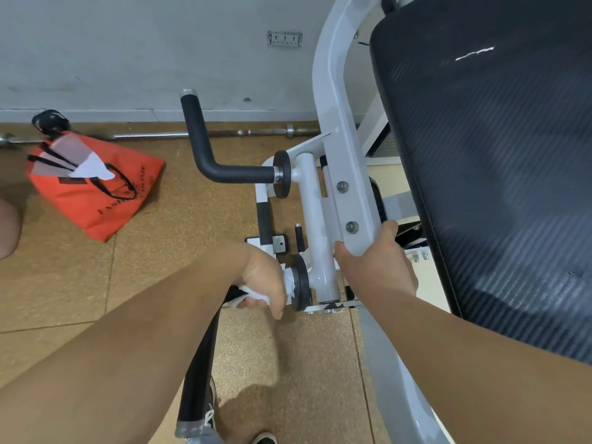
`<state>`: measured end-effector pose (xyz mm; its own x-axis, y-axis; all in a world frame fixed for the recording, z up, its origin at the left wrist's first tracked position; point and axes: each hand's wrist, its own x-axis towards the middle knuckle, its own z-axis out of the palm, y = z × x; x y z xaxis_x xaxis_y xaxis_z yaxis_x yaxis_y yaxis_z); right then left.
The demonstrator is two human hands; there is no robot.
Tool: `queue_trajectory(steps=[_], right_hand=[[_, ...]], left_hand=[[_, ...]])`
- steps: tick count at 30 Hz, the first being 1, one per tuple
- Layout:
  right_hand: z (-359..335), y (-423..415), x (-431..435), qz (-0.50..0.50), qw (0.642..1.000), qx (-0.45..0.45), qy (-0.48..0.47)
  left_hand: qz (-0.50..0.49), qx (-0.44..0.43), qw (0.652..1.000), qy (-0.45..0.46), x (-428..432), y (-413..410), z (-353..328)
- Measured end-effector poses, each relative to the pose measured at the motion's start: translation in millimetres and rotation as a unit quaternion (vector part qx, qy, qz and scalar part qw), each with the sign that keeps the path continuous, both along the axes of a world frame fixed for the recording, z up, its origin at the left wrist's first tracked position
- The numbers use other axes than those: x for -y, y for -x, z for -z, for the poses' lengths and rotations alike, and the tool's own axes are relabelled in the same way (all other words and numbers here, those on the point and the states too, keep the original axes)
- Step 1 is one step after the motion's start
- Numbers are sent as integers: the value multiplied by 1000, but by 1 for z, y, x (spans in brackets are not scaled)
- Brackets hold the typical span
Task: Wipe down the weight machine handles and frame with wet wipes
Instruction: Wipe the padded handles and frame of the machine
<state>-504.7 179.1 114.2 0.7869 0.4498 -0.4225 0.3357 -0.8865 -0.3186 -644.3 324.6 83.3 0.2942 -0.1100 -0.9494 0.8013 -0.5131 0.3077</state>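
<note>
At the near end of the white frame (339, 145), seen from the head camera, the left hand (262, 280) is wrapped tight around a white wet wipe (290, 280) on the lower black handle (200, 370), right against its black collar disc (302, 283). The right hand (374, 261) clasps the frame's bolted edge, thumb on the near side. The upper handle (208, 155) juts left over open tiled floor (64, 283). An orange bag (93, 193) lies well apart to the left; a barbell (179, 134) runs along the wall. The black seat pad (493, 161) crowds the right side
</note>
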Motion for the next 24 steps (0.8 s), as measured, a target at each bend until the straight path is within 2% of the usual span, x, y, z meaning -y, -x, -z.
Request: queue_trajectory(steps=[2,3,4,5,6,7,9,11,13,14,16,17,18,19,20,21,22,23,24], right_hand=[[1,-1,-1,-8,1000,2,6],[1,-1,-1,-8,1000,2,10],[0,-1,-1,-7,1000,1,11],[0,-1,-1,-7,1000,0,11],[0,-1,-2,-7,1000,-1,10],[-1,0,-2,-5,1000,-3,8],[0,0,-2,-3,1000,-4,3],[1,-1,-2,-5,1000,-1,5],[1,0,-2,-4,1000,-1,8],[1,0,-2,-5,1000,1,8],[2,0,-3,-4,1000,2,8],[2,-1,-2,-4,1000,2,8],[2,-2,-2,-4,1000,0,10],[1,-1,-1,-6,1000,-2,11],[1,-1,-1,-6,1000,-3,10],[1,-1,-1,-5,1000,-3,8],[2,-1,-2,-3,1000,-4,7],[2,-2,-2,-2,1000,-4,5],[3,-2,-2,-2,1000,-4,5]], left_hand=[[5,77,988,-134,15,4,1],[13,118,963,-240,29,10,-4],[29,154,924,-348,44,18,-8],[46,180,886,-426,59,23,-11],[55,187,863,-465,69,26,-10],[41,181,863,-469,73,24,-10],[8,137,905,-402,57,13,-14],[7,95,971,-219,32,3,-18],[24,38,997,-55,15,-5,-29],[26,21,999,-27,12,-7,-29],[41,30,995,-91,17,-8,-23],[35,62,982,-175,27,-3,-17],[38,94,952,-290,40,5,-14],[61,138,907,-394,55,16,-12],[76,158,869,-463,67,24,-12],[83,178,849,-490,73,26,-12],[71,166,860,-477,70,23,-12],[49,144,892,-427,60,16,-14],[15,121,933,-340,47,9,-12]])
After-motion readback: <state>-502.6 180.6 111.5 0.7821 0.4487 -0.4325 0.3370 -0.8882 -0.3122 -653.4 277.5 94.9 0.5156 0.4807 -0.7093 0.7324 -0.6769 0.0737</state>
